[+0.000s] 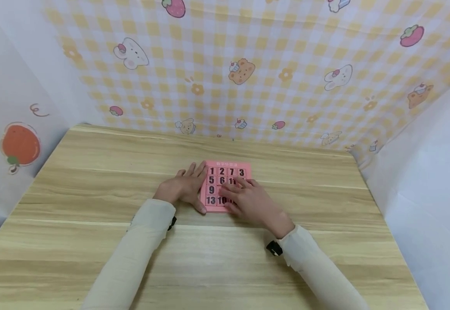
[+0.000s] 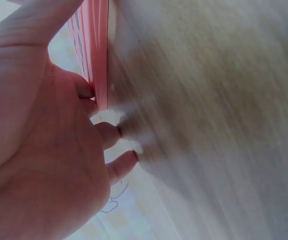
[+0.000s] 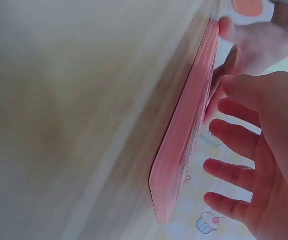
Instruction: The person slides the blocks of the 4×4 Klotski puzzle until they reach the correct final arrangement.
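On the light wood-grain tabletop [image 1: 201,262]: near its middle, we see a flat, nearly square pink plastic number board [image 1: 215,209].
Black numbers: on the pink square tiles [image 1: 222,180] we read 1, 2, 7, 3 in the far row, 5, 6, 11 in the next, then 9, then 13 and 10 nearest us.
Hidden: our right fingers cover the right part of the lower rows; the white characters on the far border are too faint for us to read surely. From the wrists, we see the board only edge-on.
Board edges and room: tabletop stretches widely left and right of the board, and less deeply behind it; its near edge is cut off.
Left hand [image 1: 182,188]: fingers spread wide along the board's left edge, thumb at the near left corner.
Right hand [image 1: 253,201]: fingers parted and loosely bent over the tiles, gripping nothing; we cannot tell which fingertips touch.
Pale sleeves [image 1: 147,226]: both run out of view below.
Yellow-checked cloth [image 1: 263,101]: hangs behind the tabletop.
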### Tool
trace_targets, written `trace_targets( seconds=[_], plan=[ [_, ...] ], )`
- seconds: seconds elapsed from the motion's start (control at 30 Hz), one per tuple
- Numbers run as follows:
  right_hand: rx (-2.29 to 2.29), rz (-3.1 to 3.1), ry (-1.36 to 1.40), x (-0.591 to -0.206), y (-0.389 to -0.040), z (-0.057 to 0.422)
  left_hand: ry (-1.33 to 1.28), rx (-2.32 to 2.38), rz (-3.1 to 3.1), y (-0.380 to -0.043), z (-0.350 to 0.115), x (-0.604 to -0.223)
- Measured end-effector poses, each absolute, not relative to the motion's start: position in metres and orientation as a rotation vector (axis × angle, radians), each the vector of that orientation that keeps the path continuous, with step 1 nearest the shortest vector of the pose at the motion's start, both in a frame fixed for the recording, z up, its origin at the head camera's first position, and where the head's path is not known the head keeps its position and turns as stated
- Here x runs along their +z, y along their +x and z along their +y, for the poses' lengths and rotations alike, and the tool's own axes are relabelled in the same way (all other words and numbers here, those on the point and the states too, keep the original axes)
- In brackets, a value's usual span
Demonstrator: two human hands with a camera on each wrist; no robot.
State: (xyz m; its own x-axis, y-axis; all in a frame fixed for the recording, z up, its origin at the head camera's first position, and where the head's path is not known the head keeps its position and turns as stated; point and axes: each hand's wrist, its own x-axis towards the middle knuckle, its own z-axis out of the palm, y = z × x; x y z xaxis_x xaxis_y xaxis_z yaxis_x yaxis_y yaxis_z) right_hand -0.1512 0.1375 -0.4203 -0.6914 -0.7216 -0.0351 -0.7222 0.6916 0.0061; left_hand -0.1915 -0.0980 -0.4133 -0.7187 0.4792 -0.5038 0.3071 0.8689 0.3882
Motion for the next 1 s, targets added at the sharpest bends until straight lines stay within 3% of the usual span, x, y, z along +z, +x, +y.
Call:
trace_targets(
  seconds=[0.43,1.0],
  plan=[
    [0.131,2.836,-1.303,-0.419,-0.128,0.141,0.577,0.392,2.428,-0.192,-0.098,-0.414],
    [0.145,2.863,-1.332,-0.422,-0.125,0.143,0.571,0.398,2.418,-0.192,-0.097,-0.412]
  ],
)
